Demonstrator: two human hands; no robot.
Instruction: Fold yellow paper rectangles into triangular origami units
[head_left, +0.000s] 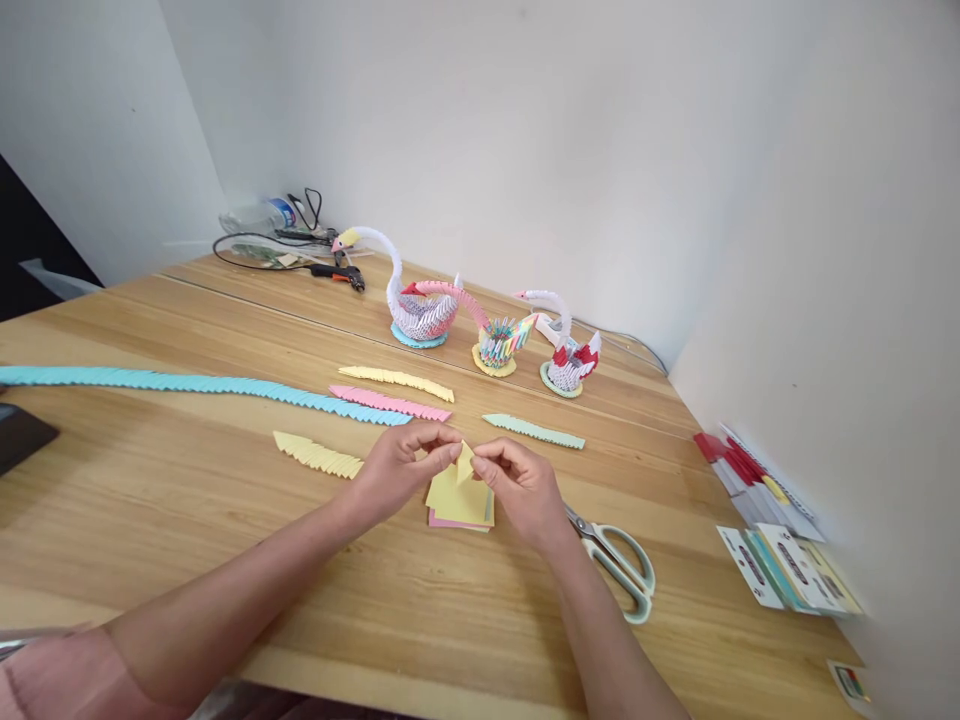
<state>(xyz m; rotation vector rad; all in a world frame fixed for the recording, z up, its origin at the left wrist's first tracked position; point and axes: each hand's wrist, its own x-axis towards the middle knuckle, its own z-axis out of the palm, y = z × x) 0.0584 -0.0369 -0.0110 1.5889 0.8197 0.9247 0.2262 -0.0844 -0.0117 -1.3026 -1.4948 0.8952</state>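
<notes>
A small folded yellow paper (465, 464) is pinched between my two hands near the middle of the table. My left hand (405, 462) grips its left side between thumb and fingers. On its right side, my right hand (523, 485) holds it with thumb and curled fingers. Just below lies a stack of square paper sheets (454, 505), yellow on top with pink showing underneath. A row of yellow folded pieces (319, 457) lies left of my left hand. Scissors with pale green handles (622, 565) rest beside my right forearm, their blades partly hidden.
Three paper swans (424, 315) stand at the back. Blue (202, 385), pink (390, 403), yellow (397, 380) and green (534, 430) folded strips lie in front of them. A glue gun (341, 272), cables and a bottle (259, 216) are back left; paper packs (787, 570) are at right.
</notes>
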